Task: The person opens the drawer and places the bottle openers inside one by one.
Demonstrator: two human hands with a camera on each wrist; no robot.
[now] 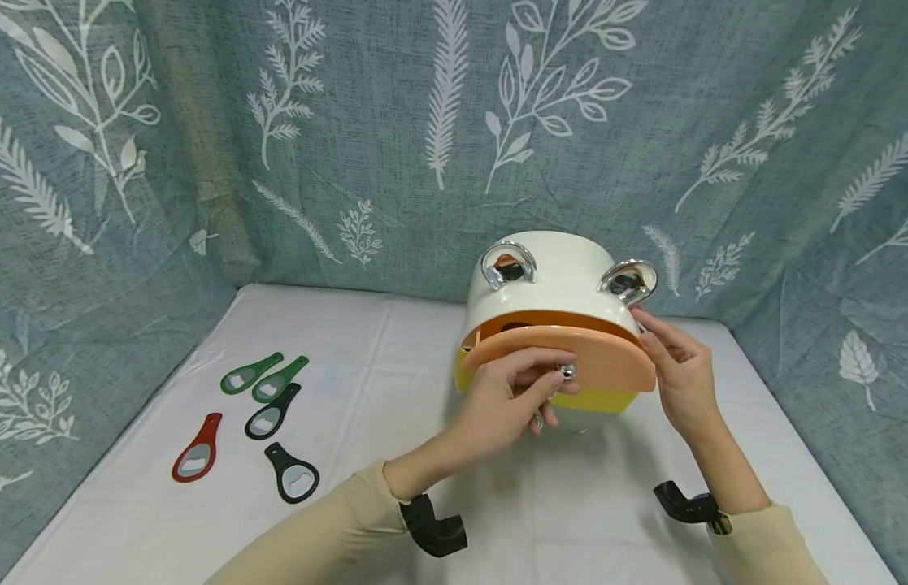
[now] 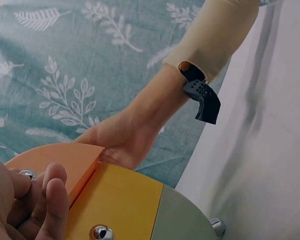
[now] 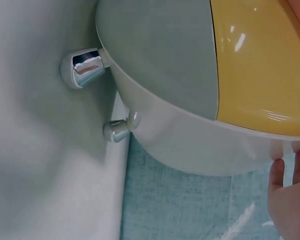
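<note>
A rounded white storage box (image 1: 552, 272) with two chrome ear-like loops stands at the back right. Its top orange drawer (image 1: 610, 357) is partly pulled out, and a dark thing shows inside, too hidden to identify. My left hand (image 1: 505, 398) pinches that drawer's chrome knob (image 1: 566, 371) between thumb and finger. Against the box's right side rests my right hand (image 1: 684, 382), its fingertips touching the white shell. Below the orange front are a yellow drawer (image 2: 125, 200) with its own chrome knob (image 2: 101, 232) and a grey-green section (image 3: 160, 55).
On the white table's left side lie bottle openers: two green (image 1: 251, 374), two black (image 1: 293, 474) and one red (image 1: 197, 448). Chrome feet (image 3: 84, 69) hold up the box. A patterned teal cloth (image 1: 395, 106) hangs close behind it and along both sides.
</note>
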